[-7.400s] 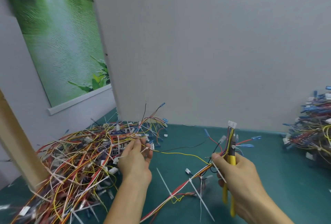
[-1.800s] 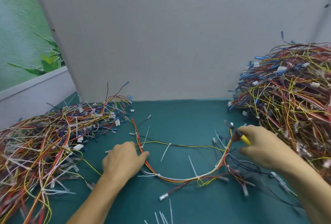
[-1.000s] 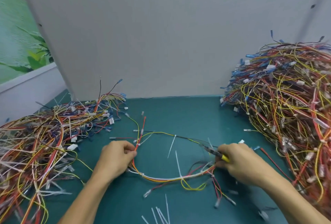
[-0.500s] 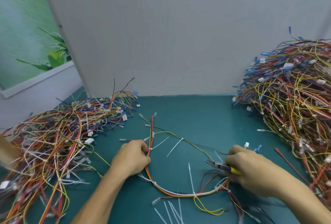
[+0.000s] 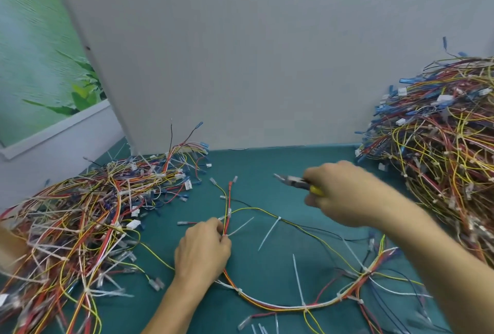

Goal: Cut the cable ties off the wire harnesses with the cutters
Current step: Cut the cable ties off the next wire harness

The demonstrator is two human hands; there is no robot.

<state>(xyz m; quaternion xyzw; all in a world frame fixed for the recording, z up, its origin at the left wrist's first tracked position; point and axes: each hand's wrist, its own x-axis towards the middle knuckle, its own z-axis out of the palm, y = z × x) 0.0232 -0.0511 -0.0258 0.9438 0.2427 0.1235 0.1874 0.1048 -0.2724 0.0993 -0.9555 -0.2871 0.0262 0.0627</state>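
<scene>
One wire harness (image 5: 288, 305) of red, yellow, orange and white wires curves across the green table (image 5: 267, 168), bound by several white cable ties (image 5: 269, 231) with long tails. My left hand (image 5: 203, 249) pinches the harness near a tie at its upper left part. My right hand (image 5: 339, 194) grips the yellow-handled cutters (image 5: 295, 182) above the table. Their metal jaws point left, over open table beyond the harness's upper end, touching nothing.
A big tangle of harnesses (image 5: 80, 221) covers the table's left side. A taller heap (image 5: 441, 152) fills the right. A grey panel (image 5: 240, 53) stands behind. Loose cut ties (image 5: 262, 329) lie at the front edge.
My right hand has lifted the cutters from the harness's right part and carried them up and to the left. My left hand keeps its hold on the harness.
</scene>
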